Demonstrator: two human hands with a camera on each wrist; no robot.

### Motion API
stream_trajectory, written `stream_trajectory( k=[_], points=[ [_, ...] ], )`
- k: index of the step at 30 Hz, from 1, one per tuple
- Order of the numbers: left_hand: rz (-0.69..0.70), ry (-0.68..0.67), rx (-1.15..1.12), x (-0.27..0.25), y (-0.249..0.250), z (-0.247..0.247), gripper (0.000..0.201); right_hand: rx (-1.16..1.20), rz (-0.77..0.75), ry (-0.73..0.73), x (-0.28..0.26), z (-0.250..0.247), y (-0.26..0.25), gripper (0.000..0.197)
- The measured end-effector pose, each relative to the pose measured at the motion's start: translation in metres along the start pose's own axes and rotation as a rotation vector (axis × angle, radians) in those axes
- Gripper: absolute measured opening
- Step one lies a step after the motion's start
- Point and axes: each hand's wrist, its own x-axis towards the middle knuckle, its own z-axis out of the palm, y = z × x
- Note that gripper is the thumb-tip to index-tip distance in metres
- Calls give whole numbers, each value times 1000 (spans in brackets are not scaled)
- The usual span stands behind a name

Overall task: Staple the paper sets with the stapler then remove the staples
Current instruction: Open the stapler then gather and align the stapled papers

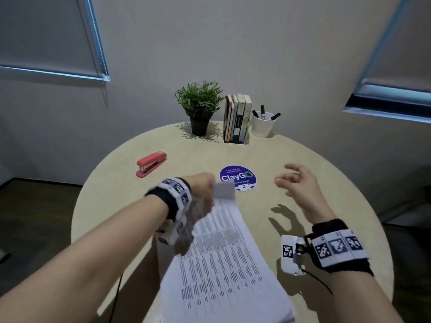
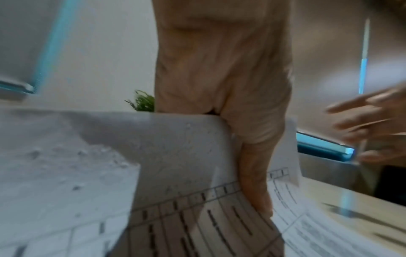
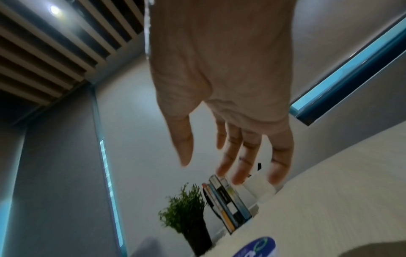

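Note:
A thick stack of printed paper sheets (image 1: 224, 264) lies at the near edge of the round table. My left hand (image 1: 205, 190) pinches the far top corner of the upper sheets and lifts it, so the corner curls over; the left wrist view shows the thumb on the printed side of the paper (image 2: 167, 156). My right hand (image 1: 295, 180) hovers above the table right of the stack, fingers spread and relaxed, holding nothing (image 3: 230, 153). A red stapler (image 1: 151, 163) lies on the table's left side, beyond my left hand.
A potted plant (image 1: 199, 108), a row of books (image 1: 236, 118) in a holder and a white cup of markers (image 1: 263, 123) stand at the table's far edge. A round blue sticker (image 1: 238, 177) marks the table (image 1: 326, 173) centre.

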Motion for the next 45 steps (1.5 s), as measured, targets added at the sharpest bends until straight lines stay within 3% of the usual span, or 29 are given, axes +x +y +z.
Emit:
stream_trajectory(
  k=[3, 6, 10, 15, 20, 24, 27, 28, 30, 34, 36, 39, 41, 45],
  points=[
    [146, -24, 63, 15, 33, 33, 17, -161, 147, -252, -4, 20, 10, 54],
    [265, 13, 166, 23, 60, 46, 14, -416, 172, -353, -5, 29, 22, 23],
    [282, 78, 233, 26, 55, 55, 35, -582, 255, -319, -8, 16, 33, 22],
    [190, 41, 202, 24, 6, 54, 55, -663, 336, -274, -13, 3, 39, 10],
    [217, 76, 231, 7, -25, 52, 63, -734, 358, -230, -8, 12, 42, 10],
    [233, 75, 286, 5, -32, 58, 69, -881, 410, -190, -7, 24, 39, 32],
    [183, 36, 400, 7, -31, 62, 85, -1093, 320, -137, -9, 38, 26, 55],
    [177, 29, 420, 8, -30, 63, 91, -1107, 249, -172, -11, 45, 21, 63],
    [191, 41, 432, 6, -26, 63, 97, -1075, 104, -377, -16, 65, 13, 74],
    [250, -3, 523, 7, -24, 63, 75, -1090, 30, -761, -33, 104, 10, 68],
    [223, -50, 548, 6, -27, 65, 72, -1169, 39, -819, -36, 113, 16, 77],
    [176, -85, 581, 8, -35, 58, 78, -1211, 33, -820, -32, 115, 20, 73],
    [135, 7, 523, 14, -44, 42, 66, -1206, 10, -816, -31, 114, 20, 65],
    [-73, 539, 268, 29, -77, -7, 58, -1182, -17, -793, -32, 112, 18, 49]
  ],
)
